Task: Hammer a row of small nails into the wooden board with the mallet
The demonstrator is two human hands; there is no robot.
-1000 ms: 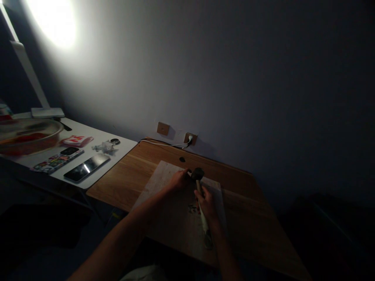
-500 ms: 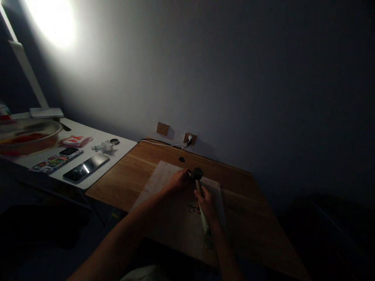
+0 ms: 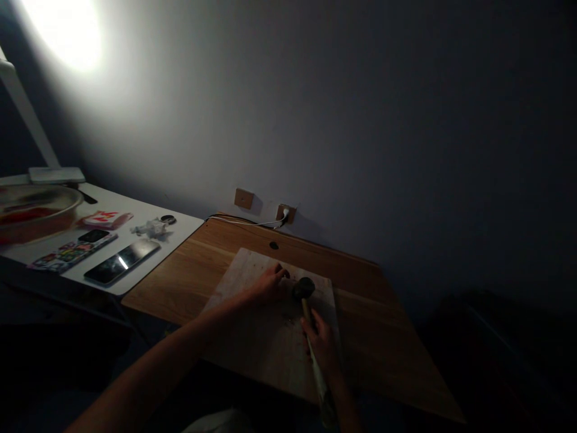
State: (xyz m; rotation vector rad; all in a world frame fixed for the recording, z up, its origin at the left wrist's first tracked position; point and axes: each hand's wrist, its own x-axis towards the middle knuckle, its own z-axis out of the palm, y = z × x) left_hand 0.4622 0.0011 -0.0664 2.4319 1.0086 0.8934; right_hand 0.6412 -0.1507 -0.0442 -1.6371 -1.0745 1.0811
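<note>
The right hand (image 3: pixel 322 341) is drawing the hammer (image 3: pixel 305 288) back toward the near edge of the board (image 3: pixel 265 355). Its dark head is now sitting nearer, just right of the left hand (image 3: pixel 270 282), no longer at the board's far edge. The view is drifting right, sliding the white table (image 3: pixel 178 231) leftward.

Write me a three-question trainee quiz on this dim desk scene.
1. True or false: the right hand grips the pale handle of the black-headed hammer.
2. The left hand rests on: A) the pale wooden board; B) a red bowl; C) a wall socket.
3. Fill in: the dark glossy phone lies on the ____ side table.
Key: 1 true; 2 A; 3 white.
</note>
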